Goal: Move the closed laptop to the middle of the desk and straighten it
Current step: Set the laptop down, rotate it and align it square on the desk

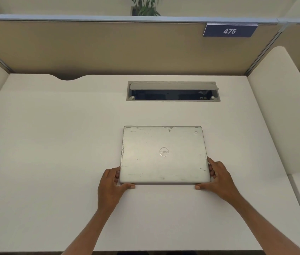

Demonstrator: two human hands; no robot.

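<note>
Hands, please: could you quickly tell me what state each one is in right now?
Left hand: closed on the laptop, gripping its near-left corner.
Right hand: closed on the laptop, gripping its near-right corner.

- A white desk (53, 144) fills most of the picture.
- A tan wall panel (108, 46) stands behind it, across the top.
- A blue sign (229, 30) at the upper right says 475.
- A gray cable box (173, 91) sits open in the desk, above the middle.
- A green plant (145, 6) peeks over the top edge.

Bare desk (53, 144) all around laptop (163, 155)
</note>
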